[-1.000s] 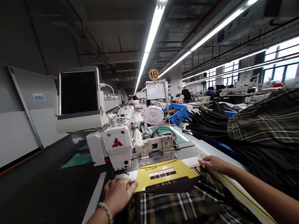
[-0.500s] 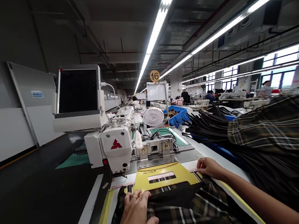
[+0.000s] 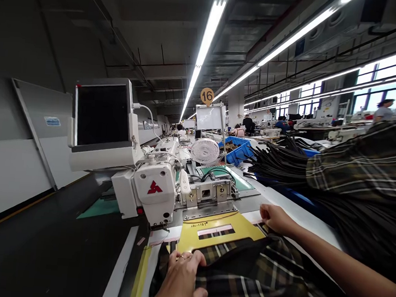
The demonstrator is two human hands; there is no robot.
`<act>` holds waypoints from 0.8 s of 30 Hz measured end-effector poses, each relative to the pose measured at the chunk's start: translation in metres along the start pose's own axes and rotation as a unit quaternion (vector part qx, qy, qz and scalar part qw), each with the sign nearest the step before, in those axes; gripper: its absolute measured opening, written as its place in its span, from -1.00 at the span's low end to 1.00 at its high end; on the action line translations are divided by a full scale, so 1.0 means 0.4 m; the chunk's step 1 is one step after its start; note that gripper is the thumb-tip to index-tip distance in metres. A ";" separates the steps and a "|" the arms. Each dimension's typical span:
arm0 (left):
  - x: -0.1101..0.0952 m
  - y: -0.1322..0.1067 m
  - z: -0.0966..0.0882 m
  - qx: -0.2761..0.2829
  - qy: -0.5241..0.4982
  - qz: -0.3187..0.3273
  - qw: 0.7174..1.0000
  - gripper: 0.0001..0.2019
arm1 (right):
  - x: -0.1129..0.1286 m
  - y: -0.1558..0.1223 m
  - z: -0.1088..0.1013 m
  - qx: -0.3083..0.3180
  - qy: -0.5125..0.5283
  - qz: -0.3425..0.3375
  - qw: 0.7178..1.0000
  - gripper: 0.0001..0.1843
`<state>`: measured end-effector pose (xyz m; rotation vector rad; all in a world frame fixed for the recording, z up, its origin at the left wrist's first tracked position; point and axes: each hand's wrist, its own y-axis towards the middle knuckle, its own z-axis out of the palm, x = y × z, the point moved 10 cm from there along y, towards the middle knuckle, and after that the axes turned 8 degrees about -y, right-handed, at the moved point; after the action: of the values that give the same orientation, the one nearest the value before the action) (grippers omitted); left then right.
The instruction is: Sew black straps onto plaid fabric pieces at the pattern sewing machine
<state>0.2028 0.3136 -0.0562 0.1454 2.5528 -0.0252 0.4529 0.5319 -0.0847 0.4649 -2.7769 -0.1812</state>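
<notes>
Dark plaid fabric [image 3: 242, 284] lies across the front of the machine bed, partly under a yellow template [image 3: 191, 239] with a rectangular slot. Plaid cloth and a pale strip show through the slot. My left hand [image 3: 182, 280] rests on the fabric by the template's near left edge, fingers curved and thumb apart. At the template's right corner, my right hand [image 3: 278, 220] has its fingers pinched together beside the fabric's edge; what is between the fingertips is hidden. The white sewing machine head [image 3: 155, 188] stands beyond my left hand, next to a metal clamp [image 3: 211, 195] behind the template.
A dark screen [image 3: 102, 115] is mounted at the left above the machine. A white fan [image 3: 204, 151] and a blue crate [image 3: 237, 151] stand farther back. On the right lie dark strips [image 3: 279, 166] and a plaid fabric pile [image 3: 361, 166]. Several people work in the distance.
My right hand has risen slightly at the fabric's edge, its fingers drawn closer together. My left hand stays on the fabric with a small shift to the right. The view has moved a little.
</notes>
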 end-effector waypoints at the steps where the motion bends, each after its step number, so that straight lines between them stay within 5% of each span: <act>1: 0.001 -0.001 0.001 0.000 0.004 0.003 1.000 -0.64 | -0.003 0.003 0.002 0.005 0.000 0.004 1.000 -0.84; 8: -0.036 0.002 0.026 0.029 0.050 0.045 0.997 -0.53 | 0.028 -0.019 -0.036 0.035 -0.037 0.029 0.998 -0.82; 13: -0.108 0.027 0.089 0.079 0.106 0.089 0.987 -0.25 | 0.291 -0.184 -0.041 0.118 -0.018 -0.117 0.986 -0.55; 15: -0.123 0.025 0.101 0.081 0.121 0.093 0.985 -0.30 | 0.412 -0.290 -0.010 0.180 -0.003 -0.209 0.961 -0.49; 17: -0.123 0.008 0.102 0.082 0.131 0.095 0.983 -0.43 | 0.465 -0.356 0.003 0.182 -0.010 -0.225 0.957 -0.41; 20: -0.106 -0.038 0.079 0.066 0.144 0.110 0.981 -0.58 | 0.477 -0.391 0.010 0.165 -0.009 -0.221 0.961 -0.36; 24: -0.044 -0.093 0.012 -0.004 0.136 0.084 0.987 -0.54 | 0.465 -0.377 0.000 0.156 0.005 -0.232 0.960 -0.35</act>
<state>0.2159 0.2748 -0.0510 0.3836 2.8028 0.0735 0.3307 0.3278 -0.0572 1.1912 -2.6463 0.1593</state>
